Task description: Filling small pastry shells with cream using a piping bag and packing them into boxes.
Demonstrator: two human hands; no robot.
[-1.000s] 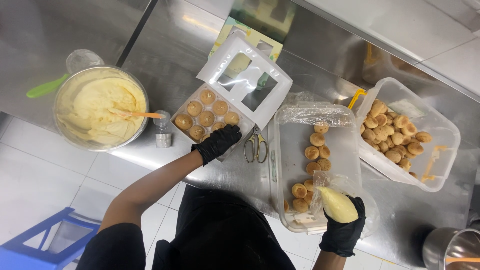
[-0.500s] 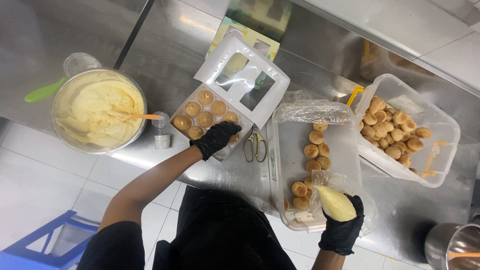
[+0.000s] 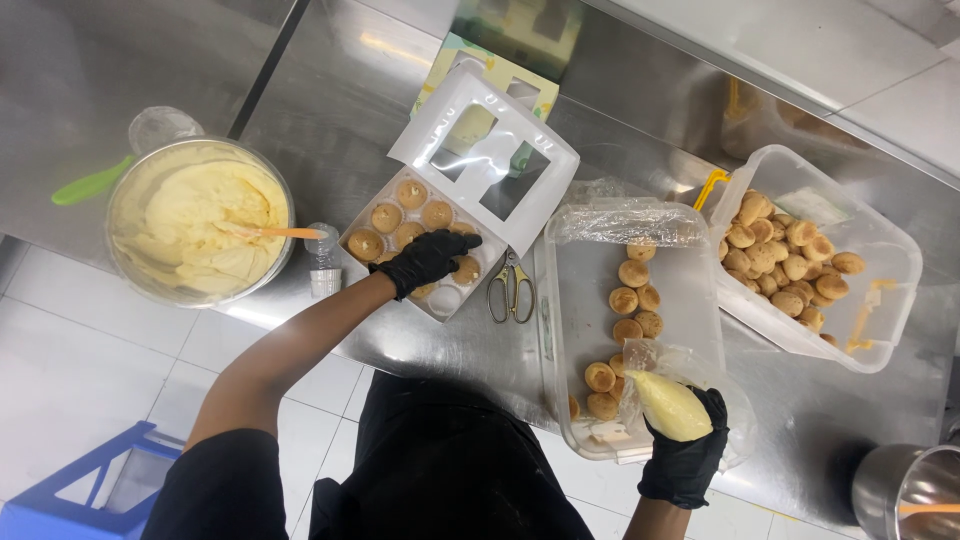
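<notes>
Steel counter [image 3: 400,150]: perhaps seven boxed puffs [image 3: 412,222].

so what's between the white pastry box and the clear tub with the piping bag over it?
Head view: a pair of scissors lies on the steel counter between the white pastry box and the clear tub, points toward the person. Otherwise bare steel.

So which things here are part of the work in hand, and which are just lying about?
In use:
left hand
white pastry box
right hand
piping bag
clear tray of puffs

Lying about:
scissors
bowl of cream
green spatula
blue stool
</notes>
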